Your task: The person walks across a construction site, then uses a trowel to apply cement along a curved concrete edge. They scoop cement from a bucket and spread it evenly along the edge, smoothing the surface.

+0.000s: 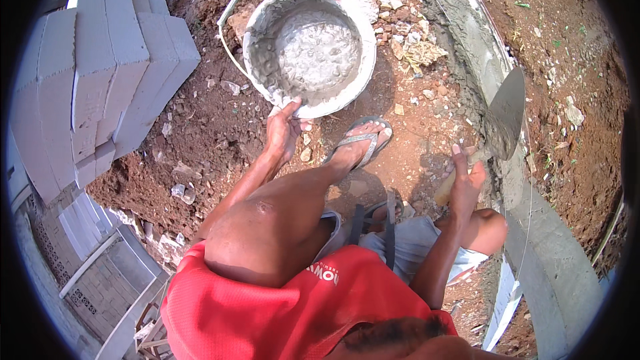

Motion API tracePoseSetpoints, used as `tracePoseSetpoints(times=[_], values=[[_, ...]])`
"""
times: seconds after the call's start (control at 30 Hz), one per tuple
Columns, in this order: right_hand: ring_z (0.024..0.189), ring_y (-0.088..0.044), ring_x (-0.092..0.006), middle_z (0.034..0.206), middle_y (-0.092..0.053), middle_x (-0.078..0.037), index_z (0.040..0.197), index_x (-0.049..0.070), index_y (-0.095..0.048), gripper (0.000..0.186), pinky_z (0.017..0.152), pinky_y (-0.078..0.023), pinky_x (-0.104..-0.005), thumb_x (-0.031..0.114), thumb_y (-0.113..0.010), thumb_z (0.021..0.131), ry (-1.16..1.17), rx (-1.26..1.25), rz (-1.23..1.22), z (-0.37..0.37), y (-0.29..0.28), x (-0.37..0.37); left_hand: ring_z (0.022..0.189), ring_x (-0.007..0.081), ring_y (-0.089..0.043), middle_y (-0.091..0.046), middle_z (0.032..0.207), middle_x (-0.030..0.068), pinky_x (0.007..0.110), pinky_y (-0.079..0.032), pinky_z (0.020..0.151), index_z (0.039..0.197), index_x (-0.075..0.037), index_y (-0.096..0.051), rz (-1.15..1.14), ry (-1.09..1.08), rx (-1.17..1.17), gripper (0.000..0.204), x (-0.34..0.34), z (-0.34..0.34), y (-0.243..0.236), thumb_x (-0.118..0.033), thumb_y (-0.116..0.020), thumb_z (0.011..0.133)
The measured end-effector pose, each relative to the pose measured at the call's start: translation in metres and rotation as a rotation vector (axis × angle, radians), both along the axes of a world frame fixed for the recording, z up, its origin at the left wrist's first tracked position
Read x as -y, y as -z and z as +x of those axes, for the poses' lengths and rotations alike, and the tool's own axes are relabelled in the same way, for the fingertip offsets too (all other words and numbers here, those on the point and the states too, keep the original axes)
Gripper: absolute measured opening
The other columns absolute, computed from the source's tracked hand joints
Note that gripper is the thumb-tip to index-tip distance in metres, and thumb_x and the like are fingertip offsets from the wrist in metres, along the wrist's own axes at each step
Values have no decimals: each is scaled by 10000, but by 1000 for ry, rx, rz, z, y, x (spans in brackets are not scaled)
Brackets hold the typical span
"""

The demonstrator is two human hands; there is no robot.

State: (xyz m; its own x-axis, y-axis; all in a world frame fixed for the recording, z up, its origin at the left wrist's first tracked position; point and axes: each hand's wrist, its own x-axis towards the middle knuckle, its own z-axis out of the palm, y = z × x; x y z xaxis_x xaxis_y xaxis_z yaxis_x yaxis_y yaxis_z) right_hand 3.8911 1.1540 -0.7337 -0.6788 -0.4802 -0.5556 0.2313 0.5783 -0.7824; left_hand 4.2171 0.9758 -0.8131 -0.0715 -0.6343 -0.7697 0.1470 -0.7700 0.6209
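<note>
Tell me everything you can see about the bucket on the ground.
The bucket is round and grey, caked inside and out with wet cement. It stands upright on red dirt strewn with stones, beside a stack of pale blocks. It holds a shallow layer of lumpy grey mortar. A thin light wire handle hangs down on its left side. The left hand grips its near rim; a sandalled foot sits just below it.

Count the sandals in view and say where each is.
2: one grey sandal on the foot beside the mortar bucket; a second sandal mostly hidden behind the bent knee.
</note>
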Motion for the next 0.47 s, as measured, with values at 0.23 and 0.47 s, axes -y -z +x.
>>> tracePoseSetpoints(times=[0.23, 0.47], values=[[619, -592, -339, 688, -636, -219, 837, -46, -645, 358, 656, -472, -438, 293, -749, 879, -804, -505, 283, 8, -29, 25, 1164, 242, -631, -670, 1234, 129, 438, -433, 1051, 1434, -63, -497, -45, -5, 113, 848, 21, 59, 16, -704, -607, 891], [902, -660, -441, 894, -694, -273, 978, -16, -698, 389, 862, -491, -495, 342, -754, 836, -1002, -463, 250, 18, -69, 57, 1443, 323, -375, -373, 1575, 175, 527, -367, 1160, 1568, -85, -295, -163, -12, 82, 964, 106, 36, 8, -586, -724, 865]])
